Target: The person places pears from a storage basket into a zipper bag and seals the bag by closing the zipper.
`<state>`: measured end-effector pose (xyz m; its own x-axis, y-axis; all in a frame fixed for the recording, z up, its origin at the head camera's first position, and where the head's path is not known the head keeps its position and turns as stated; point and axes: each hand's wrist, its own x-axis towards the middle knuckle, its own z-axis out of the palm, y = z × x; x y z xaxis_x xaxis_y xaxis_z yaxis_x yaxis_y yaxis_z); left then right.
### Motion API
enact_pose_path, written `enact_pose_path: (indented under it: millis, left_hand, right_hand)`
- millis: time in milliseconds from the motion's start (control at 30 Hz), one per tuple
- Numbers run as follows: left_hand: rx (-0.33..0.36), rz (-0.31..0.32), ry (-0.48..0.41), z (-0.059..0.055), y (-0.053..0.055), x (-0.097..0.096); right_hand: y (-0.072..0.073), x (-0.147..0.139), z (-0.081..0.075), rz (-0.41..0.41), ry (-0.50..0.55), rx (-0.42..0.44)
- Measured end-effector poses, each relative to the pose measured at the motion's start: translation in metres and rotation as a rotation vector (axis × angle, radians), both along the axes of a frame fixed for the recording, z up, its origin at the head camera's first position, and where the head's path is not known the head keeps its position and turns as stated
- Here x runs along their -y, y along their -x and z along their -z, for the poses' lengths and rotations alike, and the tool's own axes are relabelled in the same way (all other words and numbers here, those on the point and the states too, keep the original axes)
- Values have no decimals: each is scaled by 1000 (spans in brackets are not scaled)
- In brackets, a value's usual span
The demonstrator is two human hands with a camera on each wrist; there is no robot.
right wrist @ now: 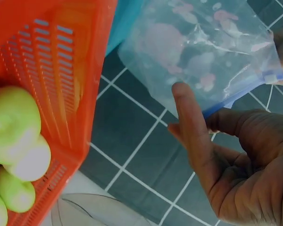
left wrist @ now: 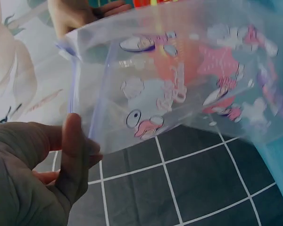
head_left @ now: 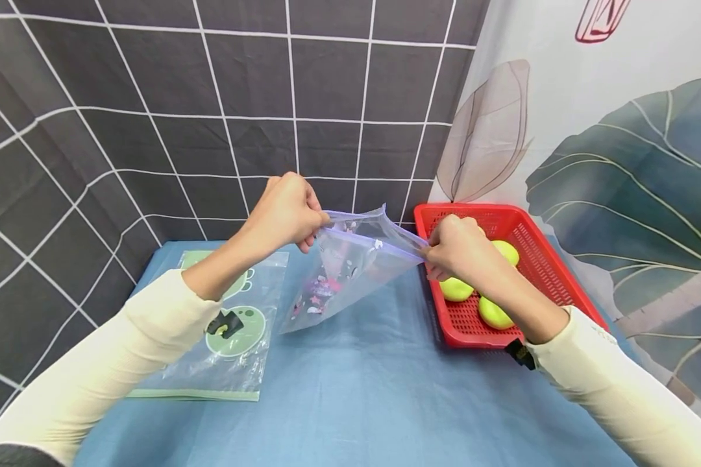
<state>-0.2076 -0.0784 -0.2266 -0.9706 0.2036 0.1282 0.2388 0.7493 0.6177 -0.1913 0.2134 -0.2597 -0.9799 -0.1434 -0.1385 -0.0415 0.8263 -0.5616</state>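
Observation:
Between both hands hangs a clear zip bag [head_left: 350, 266] with a purple zip edge and pink cartoon prints. The left hand [head_left: 286, 211] pinches one top corner of it. At the opposite corner, the right hand [head_left: 458, 250] pinches the zip edge between thumb and fingers. The bag's mouth gapes apart between them, and its lower end slants down toward the blue cloth. In the left wrist view, a duck print and a pink starfish show on the bag [left wrist: 146, 99]. Beside the right hand stands a red basket [head_left: 537, 266] holding several yellow-green round fruits [head_left: 495, 314].
A second clear bag [head_left: 242, 363] with green frog prints and a green zip edge lies flat on the blue cloth [head_left: 350, 402] at the left. Behind the table hangs a dark grid-patterned curtain [head_left: 257, 84]; a leaf-printed cloth [head_left: 631, 168] covers the right side.

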Motion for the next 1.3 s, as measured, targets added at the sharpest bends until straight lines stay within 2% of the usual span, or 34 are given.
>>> enact_pose_path:
  millis: [100, 233, 400, 633, 800, 967, 1167, 1300]
  left_hand:
    - [-3, 38, 58, 4, -3, -5]
    - [-60, 97, 104, 10, -6, -11]
    - [-117, 144, 71, 16, -8, -20]
    - [-123, 157, 29, 19, -8, -34]
    - [-131, 168, 25, 19, -9, -40]
    - [-131, 153, 18, 21, -8, -41]
    - [-114, 149, 16, 24, -7, -42]
    - [-111, 149, 23, 23, -7, -40]
  right_hand:
    - [-2, 2, 4, -22, 5, 9]
    - [-3, 7, 8, -60, 19, 19]
    - [-3, 15, 12, -76, 15, 6]
    - [-5, 16, 11, -86, -9, -51]
    - [-11, 1, 6, -59, -59, -88]
    - [-12, -22, 6, -31, -129, -125]
    - [-12, -53, 18, -20, -200, -127]
    - [-12, -67, 31, 1, -241, -90]
